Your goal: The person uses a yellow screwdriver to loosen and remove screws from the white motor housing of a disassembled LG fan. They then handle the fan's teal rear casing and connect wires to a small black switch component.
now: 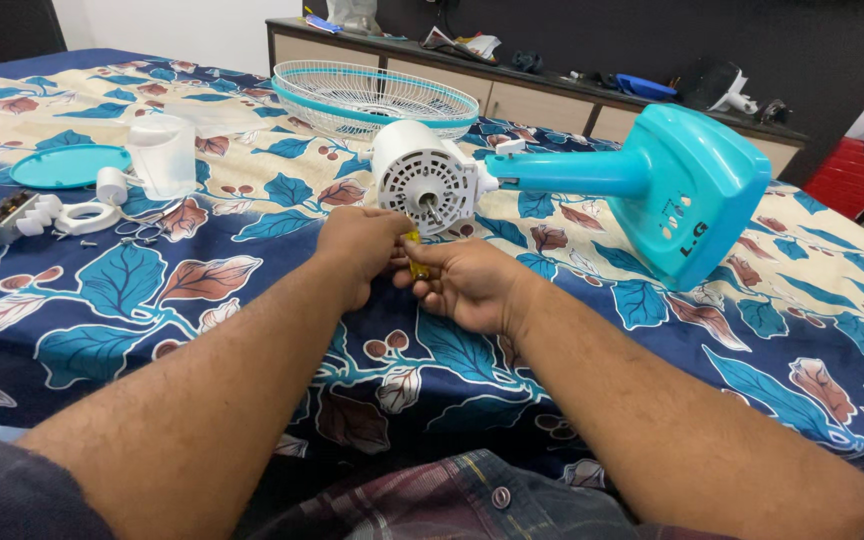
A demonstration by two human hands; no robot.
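Both hands (417,270) around yellow screwdriver (417,268)

- fan motor housing (424,178): white plastic, matt, slotted face; bare metal shaft
- fan stand and base (687,190): turquoise plastic, smooth, slight gloss
- fan guard (372,97): white coated wire
- bedsheet (202,300): printed cloth, matt
- cup (162,155): translucent plastic
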